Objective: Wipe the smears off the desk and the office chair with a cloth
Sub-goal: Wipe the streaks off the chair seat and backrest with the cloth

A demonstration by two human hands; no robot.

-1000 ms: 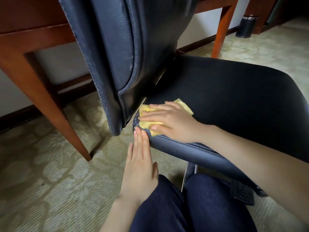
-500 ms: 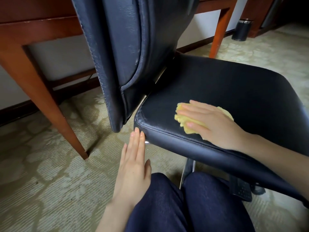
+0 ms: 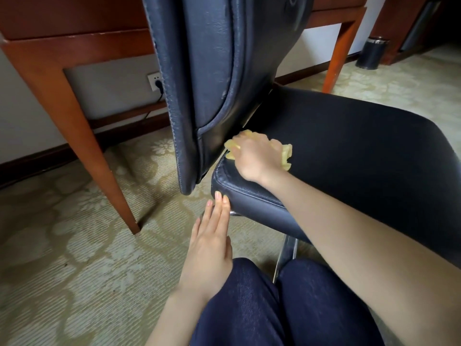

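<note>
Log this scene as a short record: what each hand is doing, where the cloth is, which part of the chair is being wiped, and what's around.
Right hand: palm down on the cloth, pressing it onto the seat
Cloth: yellow, bunched, at the seat's back corner beside the backrest's lower edge
Left hand: fingers straight, tips against the seat's edge
Desk: wooden, behind the backrest, untouched
Surroundings: wall socket, black bin, patterned carpet

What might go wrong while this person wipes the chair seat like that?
The right hand presses the yellow cloth by the gap under the backrest, so cloth or hand may catch there. The left hand only touches the corner of the seat with its fingertips, so the seat may shift.
</note>
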